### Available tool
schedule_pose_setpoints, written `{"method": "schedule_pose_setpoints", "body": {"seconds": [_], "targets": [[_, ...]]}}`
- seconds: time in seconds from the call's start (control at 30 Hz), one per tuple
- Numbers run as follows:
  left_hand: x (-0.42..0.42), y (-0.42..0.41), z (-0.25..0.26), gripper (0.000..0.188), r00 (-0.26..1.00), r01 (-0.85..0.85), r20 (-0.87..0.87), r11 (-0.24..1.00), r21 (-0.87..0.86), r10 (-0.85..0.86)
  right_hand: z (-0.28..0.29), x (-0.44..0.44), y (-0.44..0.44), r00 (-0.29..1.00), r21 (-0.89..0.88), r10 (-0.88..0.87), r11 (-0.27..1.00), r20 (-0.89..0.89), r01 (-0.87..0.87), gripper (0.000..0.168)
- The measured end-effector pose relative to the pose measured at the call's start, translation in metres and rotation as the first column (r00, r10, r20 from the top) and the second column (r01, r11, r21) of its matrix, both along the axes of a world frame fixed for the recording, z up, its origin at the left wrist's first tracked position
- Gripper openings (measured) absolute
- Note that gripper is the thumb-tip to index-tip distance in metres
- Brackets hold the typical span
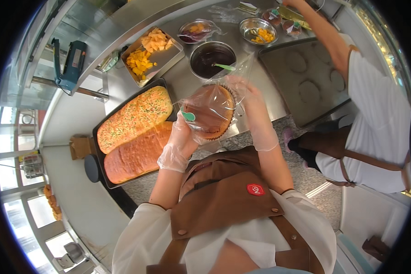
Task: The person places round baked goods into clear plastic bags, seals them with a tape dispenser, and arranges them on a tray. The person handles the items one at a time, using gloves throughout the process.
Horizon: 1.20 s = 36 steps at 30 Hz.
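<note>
In front of my chest I hold a round cake (209, 111) with a brown top and a pleated paper case. It sits in a clear plastic bag (245, 70) that bears a green sticker. My left hand (183, 135), in a clear disposable glove, grips the cake's left side through the film. At the far right side, my right hand (245, 90), also gloved, grasps the loose end of the bag; its fingertips are blurred and partly covered by film. Just beyond the cake stands a steel bowl (196, 72) of dark sauce with a green-handled spatula (224, 66).
At left, a dark tray (101, 167) carries two large loaves. A metal pan (164, 65) of cut fruit and more bowls, including a steel bowl (247, 23) of yellow cubes, stand behind. A blackened baking tray (306, 78) lies right, beside a co-worker (376, 82) reaching over the counter.
</note>
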<state>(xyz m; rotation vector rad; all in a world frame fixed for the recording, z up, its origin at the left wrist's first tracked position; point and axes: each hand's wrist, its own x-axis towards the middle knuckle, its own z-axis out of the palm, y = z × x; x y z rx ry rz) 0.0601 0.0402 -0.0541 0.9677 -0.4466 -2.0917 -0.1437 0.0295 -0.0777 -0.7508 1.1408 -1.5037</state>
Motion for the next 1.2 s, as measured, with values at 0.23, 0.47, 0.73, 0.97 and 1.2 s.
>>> {"method": "schedule_pose_setpoints", "body": {"seconds": [0.23,0.47,0.73,0.97,1.2], "targets": [[-0.001,0.000,-0.001,0.048,0.996,-0.084,0.024,0.996,-0.021,0.085,0.041,-0.038,-0.007,0.297,-0.442,-0.403,0.894,-0.866,-0.077,0.058],[-0.011,-0.002,0.012,0.050,0.994,-0.062,-0.090,0.996,-0.057,0.057,-0.002,-0.020,-0.019,0.611,-0.291,-0.163,0.950,-0.775,-0.116,0.017],[-0.031,-0.008,-0.003,0.044,0.953,-0.263,-0.160,0.965,-0.006,0.258,0.017,0.026,0.021,0.897,0.024,0.241,0.968,-0.371,-0.250,0.027],[-0.041,-0.010,0.002,0.046,0.949,-0.231,-0.204,0.971,0.066,0.240,0.005,0.018,0.024,0.904,-0.059,0.326,0.933,-0.278,-0.355,0.031],[-0.034,-0.018,-0.019,0.041,0.963,-0.213,-0.139,0.968,0.132,0.231,0.015,0.014,0.010,0.856,0.159,0.461,0.887,-0.235,-0.434,0.049]]}}
